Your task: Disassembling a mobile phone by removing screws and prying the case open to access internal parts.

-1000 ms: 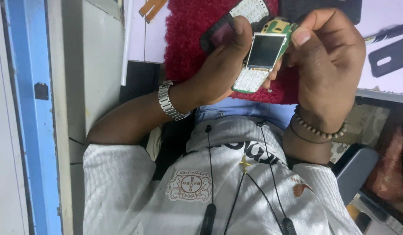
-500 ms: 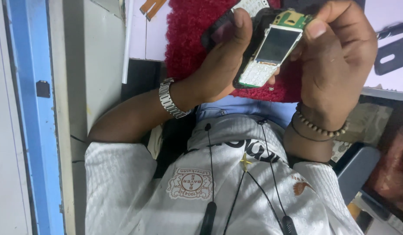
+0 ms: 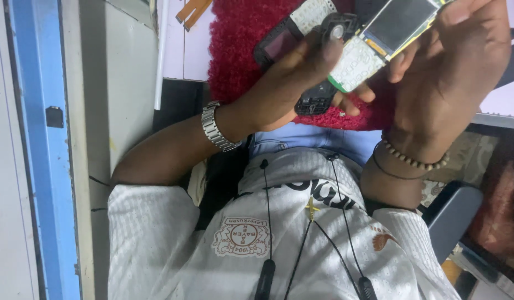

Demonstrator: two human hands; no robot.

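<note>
My left hand (image 3: 290, 83), with a metal watch on the wrist, and my right hand (image 3: 457, 72), with a bead bracelet, together hold a bare phone board (image 3: 379, 41) that carries a small screen and a white keypad sheet. It is tilted, with the screen end up toward the right. My left thumb presses near the keypad end and my right fingers wrap the screen end. A black phone housing piece (image 3: 315, 103) shows just under my left fingers; whether they grip it I cannot tell.
A red fuzzy mat (image 3: 240, 33) covers the white worktop (image 3: 184, 50). A dark phone front with keypad (image 3: 293, 30) lies on the mat behind my left hand. Orange strips (image 3: 193, 10) lie at the top left. A blue frame (image 3: 40, 166) runs down the left.
Both hands have carried the board up and to the right and tilted it more. The black housing piece under my left fingers has come into sight.
</note>
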